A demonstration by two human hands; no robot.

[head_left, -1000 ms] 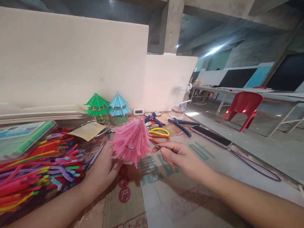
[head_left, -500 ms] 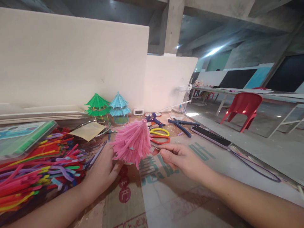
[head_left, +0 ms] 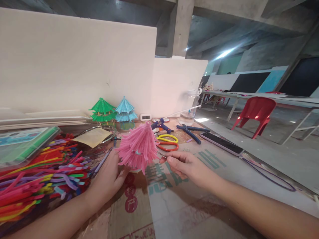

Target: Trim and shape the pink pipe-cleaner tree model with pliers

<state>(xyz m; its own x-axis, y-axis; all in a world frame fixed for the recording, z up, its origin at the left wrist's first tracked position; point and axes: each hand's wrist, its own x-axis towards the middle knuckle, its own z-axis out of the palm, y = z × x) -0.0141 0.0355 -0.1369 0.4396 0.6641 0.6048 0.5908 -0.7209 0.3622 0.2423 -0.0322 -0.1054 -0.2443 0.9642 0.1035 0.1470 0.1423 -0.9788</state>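
Tips model [head_left: 139,144] more upright than last frame; grips low with left hand [head_left: 111,171], likely for steadiness; pinches tool [head_left: 162,155] in right hand [head_left: 184,163], right of left grip.

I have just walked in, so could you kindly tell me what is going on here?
The person's left hand holds a pink pipe-cleaner pavilion low, near its base. The right hand pinches a slim metal tool, its tip close to the pink pavilion; whether they touch is unclear. Behind stand a green pavilion and a light-blue pavilion. A pile of pipe cleaners lies on the left, while a glue gun, blue-handled pliers and a smartphone lie beyond the right hand.
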